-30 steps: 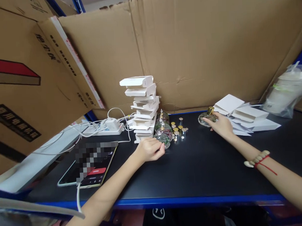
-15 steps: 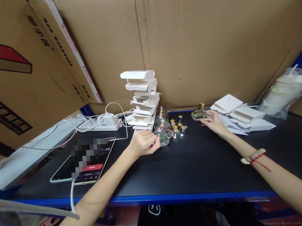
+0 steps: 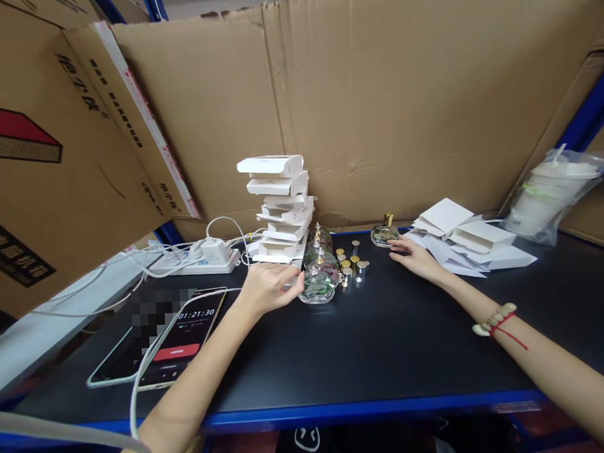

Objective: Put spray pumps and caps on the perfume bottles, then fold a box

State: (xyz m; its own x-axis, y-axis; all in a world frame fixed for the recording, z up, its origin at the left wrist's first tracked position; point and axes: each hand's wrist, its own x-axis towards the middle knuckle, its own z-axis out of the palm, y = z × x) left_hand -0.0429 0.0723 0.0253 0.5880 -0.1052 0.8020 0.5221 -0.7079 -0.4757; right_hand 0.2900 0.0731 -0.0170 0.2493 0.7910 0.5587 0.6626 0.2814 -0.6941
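Clear glass perfume bottles with metal spray necks stand in a row running back from the middle of the black table. My left hand is at the front bottle, thumb and fingers closed on its left edge. A similar bottle with a gold cap stands apart, farther back to the right. Close to its lower right side is my right hand, with fingers stretched out and nothing held. Between the two places lie several loose gold and silver caps.
Open white boxes are stacked behind the bottles. Folded white cartons lie at right, near a bagged cup. Two phones, cables and a power strip occupy the left. Cardboard walls the back.
My right fingers have loosened from the gold-capped bottle and straightened. My left hand has shifted a little left along the front bottle. The camera view has tilted slightly upward.
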